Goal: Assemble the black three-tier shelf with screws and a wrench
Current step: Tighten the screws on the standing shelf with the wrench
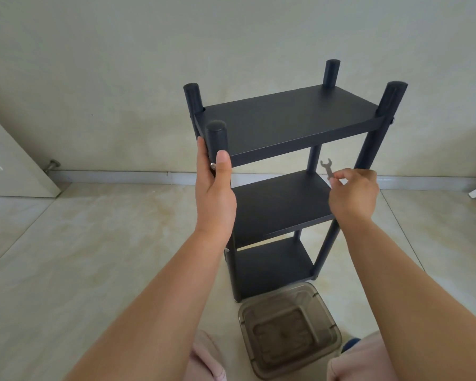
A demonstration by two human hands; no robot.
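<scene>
1 black shelf [283, 119], upright on floor [80, 243], 3 tiers, 4 posts. 1 brown plastic bin [289, 329] at its base; contents unclear. Left hand [215, 185] grips front-left post w/ 1 screw [212, 166] there. Right hand [352, 193] pinches 1 wrench [327, 169] by mid tier's right edge.

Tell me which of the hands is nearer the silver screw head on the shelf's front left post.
Left. The left hand grips the front left post, thumb beside the screw head. The right hand is off across the shelf, pinching the wrench.
</scene>
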